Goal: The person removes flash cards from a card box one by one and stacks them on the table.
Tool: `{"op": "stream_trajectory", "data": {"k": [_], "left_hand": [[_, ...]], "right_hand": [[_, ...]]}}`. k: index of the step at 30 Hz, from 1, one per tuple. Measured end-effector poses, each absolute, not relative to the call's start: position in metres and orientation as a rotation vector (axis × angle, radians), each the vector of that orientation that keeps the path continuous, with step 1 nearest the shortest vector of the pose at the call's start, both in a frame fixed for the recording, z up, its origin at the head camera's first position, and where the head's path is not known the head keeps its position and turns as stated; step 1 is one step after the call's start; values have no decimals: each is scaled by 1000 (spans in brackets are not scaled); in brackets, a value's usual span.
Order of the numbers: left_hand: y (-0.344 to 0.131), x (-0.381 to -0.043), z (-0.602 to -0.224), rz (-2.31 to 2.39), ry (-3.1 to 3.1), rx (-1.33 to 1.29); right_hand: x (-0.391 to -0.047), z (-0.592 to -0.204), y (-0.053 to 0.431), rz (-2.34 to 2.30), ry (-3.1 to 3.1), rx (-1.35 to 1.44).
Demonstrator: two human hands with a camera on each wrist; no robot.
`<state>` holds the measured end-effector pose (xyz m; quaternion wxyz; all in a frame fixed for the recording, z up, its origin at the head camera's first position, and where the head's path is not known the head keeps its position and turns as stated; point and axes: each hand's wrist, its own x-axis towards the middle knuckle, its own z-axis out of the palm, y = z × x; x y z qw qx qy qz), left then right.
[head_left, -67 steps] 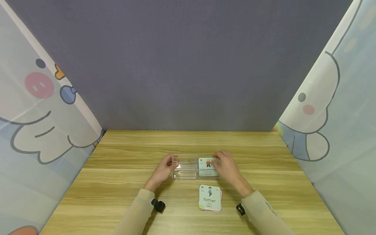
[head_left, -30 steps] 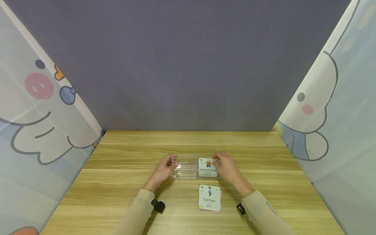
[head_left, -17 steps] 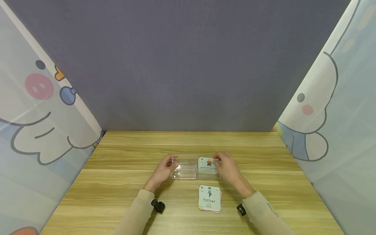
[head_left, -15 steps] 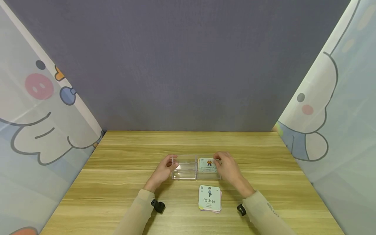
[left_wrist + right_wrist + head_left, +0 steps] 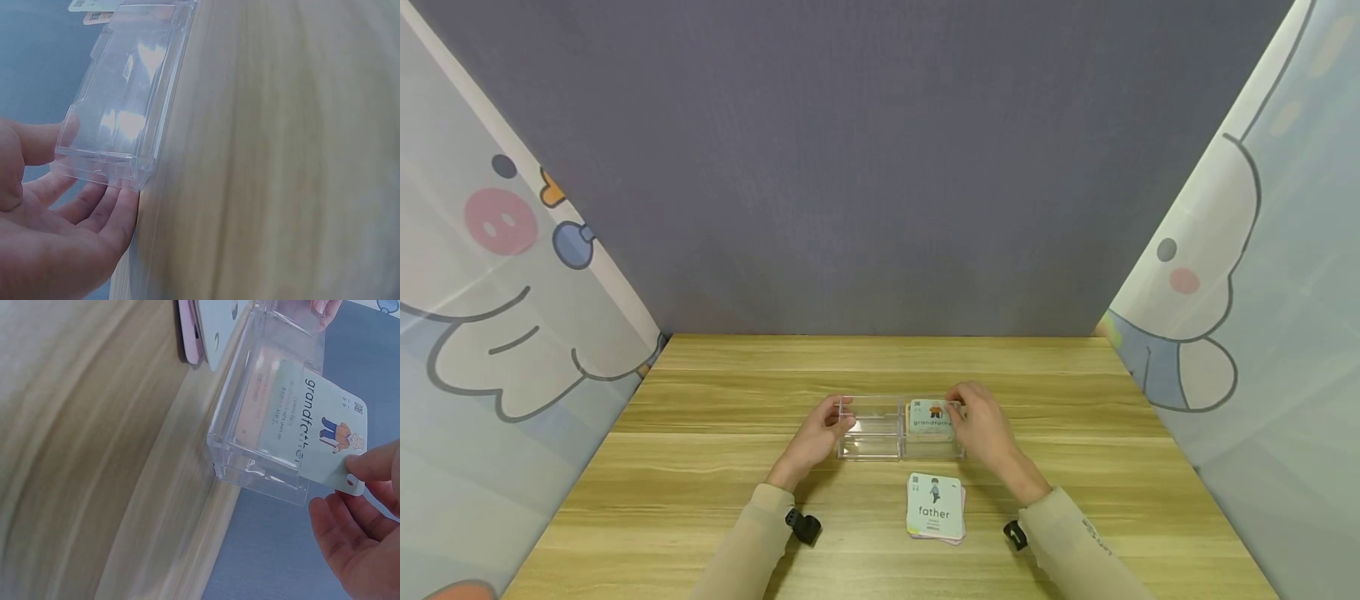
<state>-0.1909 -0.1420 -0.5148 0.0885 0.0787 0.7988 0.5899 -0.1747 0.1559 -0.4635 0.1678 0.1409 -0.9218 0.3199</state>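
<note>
A clear plastic two-compartment box (image 5: 871,448) stands on the table. My left hand (image 5: 808,442) holds its left end, thumb on one side and fingers on the other, as the left wrist view shows with the hand (image 5: 69,237) and the box (image 5: 119,81). At the right compartment my right hand (image 5: 990,429) pinches the corner of a "grandfather" flashcard (image 5: 929,413). In the right wrist view that flashcard (image 5: 325,419) sticks partly out over the box's rim, with a pinkish card (image 5: 253,394) behind the clear wall. The left compartment shows no cards.
In front of the box lies a small stack of flashcards, a "father" card (image 5: 934,507) on top and a pink edge beneath. The wooden table (image 5: 700,500) meets a grey panel (image 5: 880,208) at the back, with cartoon-print curtains on both sides.
The "grandfather" flashcard has shifted away from me, up toward the box's far side, with my right hand. My left hand, the box and the "father" stack have stayed put.
</note>
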Motion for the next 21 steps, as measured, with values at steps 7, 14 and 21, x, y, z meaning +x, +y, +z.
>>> {"op": "stream_trajectory", "data": {"k": [7,14,21], "left_hand": [[-142,-191,-514,1760,2369,233],[-142,-191,-514,1762,2369,240],[-142,-190,-513,1762,2372,245]], "right_hand": [[-173,-459,155,935,-2606,408],[-173,-459,155,966,-2569,423],[-173,-458,155,972,-2547,440]]}}
